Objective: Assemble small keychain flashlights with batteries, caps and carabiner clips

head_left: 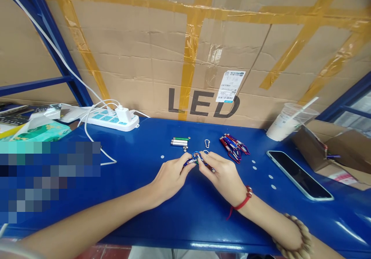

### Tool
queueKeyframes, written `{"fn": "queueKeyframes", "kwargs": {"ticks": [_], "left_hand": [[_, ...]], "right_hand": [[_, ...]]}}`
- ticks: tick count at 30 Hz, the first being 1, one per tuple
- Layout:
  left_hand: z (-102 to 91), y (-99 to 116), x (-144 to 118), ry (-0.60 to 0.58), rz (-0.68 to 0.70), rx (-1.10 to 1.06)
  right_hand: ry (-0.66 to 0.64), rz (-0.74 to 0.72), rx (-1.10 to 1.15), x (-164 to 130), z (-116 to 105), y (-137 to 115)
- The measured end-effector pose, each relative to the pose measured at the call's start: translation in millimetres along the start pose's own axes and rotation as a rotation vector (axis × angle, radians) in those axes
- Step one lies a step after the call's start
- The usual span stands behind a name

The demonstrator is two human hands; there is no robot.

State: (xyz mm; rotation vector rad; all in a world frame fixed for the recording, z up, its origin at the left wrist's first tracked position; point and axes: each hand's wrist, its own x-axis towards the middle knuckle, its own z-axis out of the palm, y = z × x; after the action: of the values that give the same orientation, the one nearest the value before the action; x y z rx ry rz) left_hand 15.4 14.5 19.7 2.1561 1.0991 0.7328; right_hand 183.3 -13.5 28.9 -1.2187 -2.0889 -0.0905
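My left hand (169, 176) pinches a small blue keychain flashlight (190, 162) between thumb and fingertips. My right hand (224, 172) meets it from the other side, its fingers closed on the blue carabiner clip (196, 154) at the flashlight's end. A dark piece also shows under the right fingers, too covered to make out. Just beyond the hands are a loose silver carabiner (206, 143), a silver tube (179, 143), a green tube (181, 138) and several tiny button cells (185, 149). Red and blue flashlights with clips (233, 146) lie in a bunch to the right.
On the blue table (139, 220), a phone (300, 175) lies at the right, near an open cardboard box (327, 151) and a plastic cup (279, 126) with a straw. A white power strip (111, 120) with cables stands back left. A large taped carton (139, 58) forms the back.
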Motion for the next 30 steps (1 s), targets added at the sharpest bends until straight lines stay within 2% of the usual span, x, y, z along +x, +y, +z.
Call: {"fn": "queueKeyframes", "kwargs": {"ticks": [12, 18, 23, 26, 30], "left_hand": [[0.8, -2, 2, 0.023, -0.086, 0.081], [-3.0, -2, 5, 0.069, -0.112, 0.148], [-0.1, -8, 6, 0.01, -0.002, 0.152], [3.9, -12, 5, -0.004, 0.053, 0.136], [5.8, -12, 6, 0.013, 0.015, 0.093]], "right_hand": [[-0.053, 0.094, 0.096, 0, 3, 1], [-0.142, 0.231, 0.381, 5, -2, 7], [-0.283, 0.434, 0.641, 8, 1, 11], [-0.372, 0.468, 0.696, 9, 3, 11], [-0.318, 0.468, 0.677, 14, -4, 18]]}}
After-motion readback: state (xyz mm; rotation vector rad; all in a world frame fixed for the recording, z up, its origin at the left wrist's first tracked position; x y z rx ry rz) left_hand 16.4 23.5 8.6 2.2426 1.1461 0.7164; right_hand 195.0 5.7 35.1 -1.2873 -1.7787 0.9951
